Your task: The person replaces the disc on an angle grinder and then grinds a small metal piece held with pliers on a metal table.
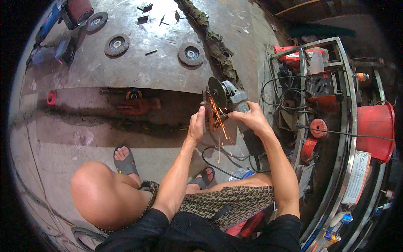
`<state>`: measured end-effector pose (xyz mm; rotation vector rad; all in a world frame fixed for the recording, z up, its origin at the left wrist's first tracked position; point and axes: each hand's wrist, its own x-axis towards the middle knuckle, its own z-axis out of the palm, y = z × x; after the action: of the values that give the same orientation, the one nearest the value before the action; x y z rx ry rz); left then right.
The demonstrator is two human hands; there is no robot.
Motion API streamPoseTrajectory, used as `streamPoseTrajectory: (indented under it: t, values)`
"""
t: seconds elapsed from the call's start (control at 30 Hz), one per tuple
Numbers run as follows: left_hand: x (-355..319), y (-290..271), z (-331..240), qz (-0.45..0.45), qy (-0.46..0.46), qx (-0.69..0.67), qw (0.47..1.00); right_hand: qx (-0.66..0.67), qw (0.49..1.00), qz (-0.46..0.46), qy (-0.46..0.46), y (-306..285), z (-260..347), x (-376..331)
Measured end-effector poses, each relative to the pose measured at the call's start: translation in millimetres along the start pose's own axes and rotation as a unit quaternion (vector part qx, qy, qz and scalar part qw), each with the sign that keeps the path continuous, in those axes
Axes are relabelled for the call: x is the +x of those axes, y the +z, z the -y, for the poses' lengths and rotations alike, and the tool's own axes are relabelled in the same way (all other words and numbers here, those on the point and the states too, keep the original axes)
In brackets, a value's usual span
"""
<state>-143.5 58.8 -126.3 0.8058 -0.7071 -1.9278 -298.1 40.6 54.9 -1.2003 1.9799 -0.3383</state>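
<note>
My right hand [252, 119] is closed around an angle grinder [238, 99] with a grey head and a thin, dark disc [216, 90]. Just left of the disc, my left hand [196, 124] grips a brownish metal piece [206, 107] held upright, its thumb pointing up along it. The disc is at the metal piece, and orange sparks [220, 121] stream down between my two hands. Much of the metal piece and the exact contact spot are hidden behind my fingers and the sparks.
Flap discs [191, 55] and small dark metal pieces [143, 19] lie on the metal table [90, 69]. A ragged dark strip [216, 46] runs along its right side. At right stands a metal rack [350, 90] with an orange-and-black machine [322, 86], cables and a red bucket [375, 132].
</note>
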Motion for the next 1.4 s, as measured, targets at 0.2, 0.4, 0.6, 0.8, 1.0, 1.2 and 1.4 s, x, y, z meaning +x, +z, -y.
streamPoseTrajectory:
  t: [0.2,0.4,0.6,0.8,1.0,1.2,1.4]
  values:
    - [9,2,27,-0.039,0.047,-0.022,0.998,0.068,0.997,0.036,0.012,1,5,-2]
    - [8,-5,28,-0.03,-0.007,0.026,0.999,0.084,0.994,0.041,0.052,-1,4,-2]
    - [8,-2,26,-0.021,0.013,-0.003,1.0,0.115,0.99,0.045,0.062,-2,-4,0]
    - [3,5,-14,-0.071,0.029,0.102,0.992,0.179,0.983,-0.043,0.02,-7,1,0]
    - [1,9,-128,-0.166,-0.043,0.441,0.881,0.236,0.965,-0.111,0.008,-14,-12,6]
    - [-7,-38,-202,-0.29,-0.097,0.598,0.741,0.329,0.937,-0.114,-0.02,-11,4,3]
    - [27,-67,-242,-0.316,-0.082,0.685,0.651,0.45,0.889,-0.084,-0.006,-19,20,-4]
